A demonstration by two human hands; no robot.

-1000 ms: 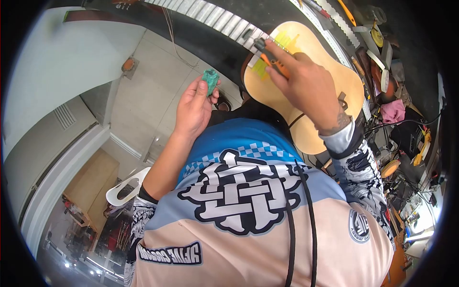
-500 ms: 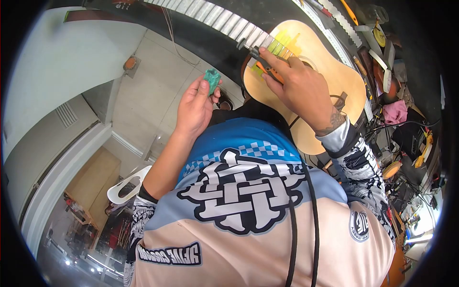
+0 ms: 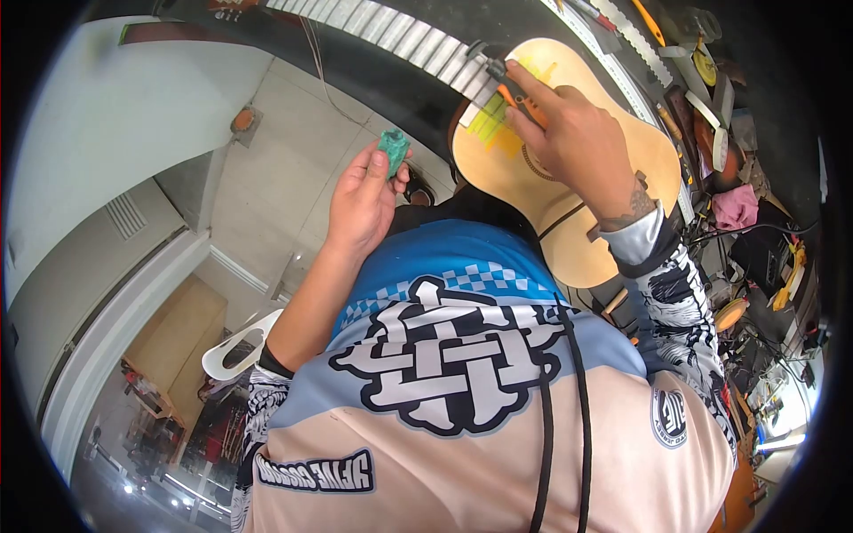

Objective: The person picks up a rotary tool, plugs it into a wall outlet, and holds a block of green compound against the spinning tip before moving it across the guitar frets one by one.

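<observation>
My left hand (image 3: 362,202) is raised over the floor, left of the guitar, its fingers closed around a small green lump (image 3: 394,153). An acoustic guitar (image 3: 569,253) with a pale top lies face up before me. Pale strips cover its fretboard (image 3: 391,28) between the frets, and yellow-green marks (image 3: 493,120) show near the body end. My right hand (image 3: 573,133) grips a black-and-orange hand tool (image 3: 524,102), index finger stretched along it. The tool's dark head lies over the fretboard where the neck meets the body. Part of the soundhole is hidden beneath this hand.
A long metal ruler (image 3: 613,80) runs behind the guitar. Crowded along the right are hand tools, a pink cloth (image 3: 734,208), cables and an orange-handled brush-like item (image 3: 730,314). A white chair part (image 3: 238,348) stands at lower left, above the tiled floor (image 3: 267,186).
My right hand and the tool have moved up and slightly right, across the fretboard towards its far edge. The left hand with the green lump stays nearly still.
</observation>
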